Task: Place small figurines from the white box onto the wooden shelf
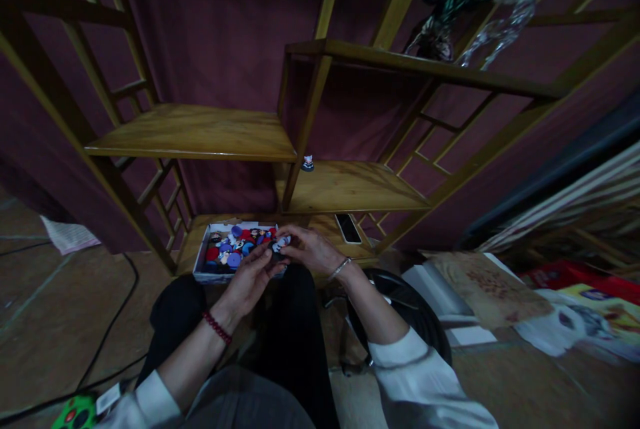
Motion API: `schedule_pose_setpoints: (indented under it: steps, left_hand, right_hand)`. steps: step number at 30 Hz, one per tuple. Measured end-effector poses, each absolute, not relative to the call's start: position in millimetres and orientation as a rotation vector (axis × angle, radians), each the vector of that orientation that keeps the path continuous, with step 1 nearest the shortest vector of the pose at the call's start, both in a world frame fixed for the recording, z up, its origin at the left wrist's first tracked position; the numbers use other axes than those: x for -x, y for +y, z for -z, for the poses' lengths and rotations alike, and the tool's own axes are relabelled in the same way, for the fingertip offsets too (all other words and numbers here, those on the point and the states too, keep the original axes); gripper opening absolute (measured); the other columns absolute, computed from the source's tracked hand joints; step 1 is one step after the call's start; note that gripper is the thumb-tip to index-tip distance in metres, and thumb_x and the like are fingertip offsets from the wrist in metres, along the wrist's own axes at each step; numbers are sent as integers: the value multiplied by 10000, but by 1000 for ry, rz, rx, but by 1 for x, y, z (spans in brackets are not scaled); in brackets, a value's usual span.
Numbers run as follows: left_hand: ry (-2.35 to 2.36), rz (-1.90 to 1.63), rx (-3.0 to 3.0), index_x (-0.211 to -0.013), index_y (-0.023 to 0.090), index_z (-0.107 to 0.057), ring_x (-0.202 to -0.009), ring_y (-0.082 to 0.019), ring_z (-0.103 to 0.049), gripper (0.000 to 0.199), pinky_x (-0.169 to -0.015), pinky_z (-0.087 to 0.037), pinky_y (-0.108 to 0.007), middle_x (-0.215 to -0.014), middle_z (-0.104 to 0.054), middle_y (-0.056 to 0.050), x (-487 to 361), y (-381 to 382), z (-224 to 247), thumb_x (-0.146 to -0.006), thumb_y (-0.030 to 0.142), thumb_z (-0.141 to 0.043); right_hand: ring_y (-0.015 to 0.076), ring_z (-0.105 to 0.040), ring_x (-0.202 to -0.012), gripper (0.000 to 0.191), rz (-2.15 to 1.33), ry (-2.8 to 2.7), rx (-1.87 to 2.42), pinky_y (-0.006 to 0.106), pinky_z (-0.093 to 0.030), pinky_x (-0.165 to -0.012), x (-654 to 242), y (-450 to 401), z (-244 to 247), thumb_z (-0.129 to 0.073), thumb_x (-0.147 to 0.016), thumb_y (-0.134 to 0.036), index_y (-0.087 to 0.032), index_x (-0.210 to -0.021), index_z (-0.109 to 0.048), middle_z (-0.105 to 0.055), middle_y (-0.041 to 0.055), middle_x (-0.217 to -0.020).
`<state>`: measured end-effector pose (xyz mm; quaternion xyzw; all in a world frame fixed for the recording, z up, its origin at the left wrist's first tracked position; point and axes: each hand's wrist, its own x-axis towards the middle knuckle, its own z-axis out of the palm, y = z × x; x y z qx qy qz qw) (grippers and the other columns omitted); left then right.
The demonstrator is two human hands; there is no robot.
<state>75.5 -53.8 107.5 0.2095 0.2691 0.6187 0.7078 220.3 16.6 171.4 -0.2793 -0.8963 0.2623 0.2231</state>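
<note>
Between my two hands is a small figurine with a pale top and a dark base (pixel 281 243). My right hand (pixel 311 248) pinches its upper part from the right. At the lower left, the fingers of my left hand (pixel 255 276) close on its dark base. Just left of the hands, a shallow white box (pixel 201 257) holds many small figurines and round pieces in red, blue, purple and white. Another small figurine (pixel 307 163) stands upright at the left end of the right-hand shelf. My fingers cover part of the held figurine.
A wooden shelf unit (pixel 200 132) stands before me, with a phone (pixel 348 228) on its lowest board. Green and clear ornaments (pixel 460 6) sit on the upper shelf. To the right are a black round stool (pixel 405 312) and bags (pixel 575 319); cables (pixel 113 319) cross the floor at left.
</note>
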Motion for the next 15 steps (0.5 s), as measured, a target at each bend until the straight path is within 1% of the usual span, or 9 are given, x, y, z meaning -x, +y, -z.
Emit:
schedule_pose_setpoints:
  steps: [4, 9, 15]
  left_hand:
    - [597, -1362, -465, -916, 157, -614, -802, -160, -634, 198, -777, -475, -291, -905, -661, -35, -80, -52, -107, -724, 202, -627]
    - [597, -1353, -471, -933, 163, -619, -811, -158, -631, 213, -790, -467, -290, -911, -659, -27, -85, -50, -108, -723, 196, -627]
    - [601, -1360, -442, -853, 155, -639, -799, -154, -629, 150, -798, -469, -300, -885, -660, -20, -88, -49, -109, -707, 189, -643]
  right_hand:
    - [129, -564, -816, 185, -668, -2473, 725, 237, -429, -735, -226, 18, -176, -566, -786, -241, -211, -966, -595, -613, 19, -893]
    - [129, -566, -790, 193, -668, -2480, 713, 238, -432, -722, -232, 20, -177, -566, -792, -272, -211, -970, -607, -614, 24, -870]
    - [126, -572, -769, 190, -636, -2480, 720, 228, -432, -706, -233, 22, -173, -566, -793, -286, -203, -955, -619, -622, 26, -847]
